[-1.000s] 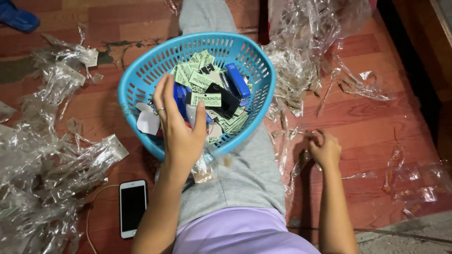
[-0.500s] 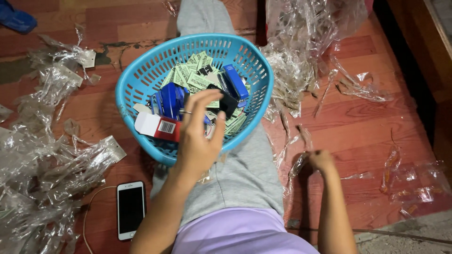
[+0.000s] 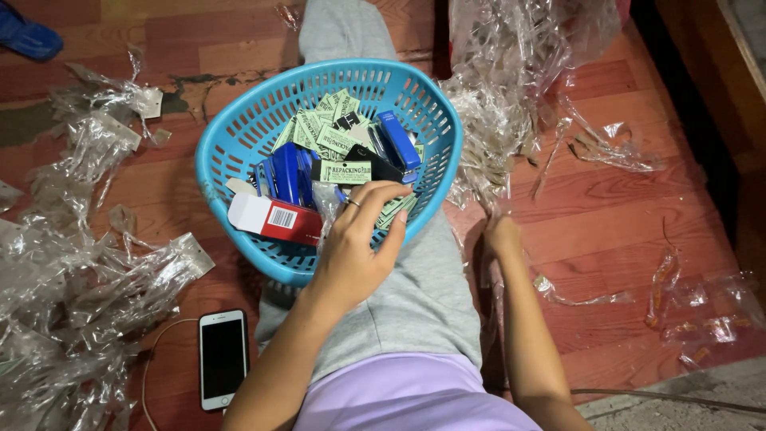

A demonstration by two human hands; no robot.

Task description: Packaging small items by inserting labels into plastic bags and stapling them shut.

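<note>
From the head camera, looking down, a round blue plastic basket with slotted walls rests on the person's leg in grey trousers, which runs up the middle of the view; the basket sits on a reddish wooden floor. Inside lie pale green printed paper cards, several blue staplers packed side by side, another blue stapler nearer the far wall, a black one, and a red and white carton tilted against the near rim. The left hand reaches over the near rim; its fingers curl about a crumpled piece of clear wrapping just beside the carton, pinching it loosely, with a ring on one finger; the hand covers part of the basket's near wall and some cards beneath it. The right hand is down on the floor beside the leg, among clear film; whether it grips anything cannot be told. Heaps of torn clear plastic wrapping spread over the floor at the left, and a larger heap lies at the right of the basket, touching its rim; loose scraps trail further right. A white smartphone lies screen up near the leg, a cable curving from it. A blue sandal shows at the top left corner.
</note>
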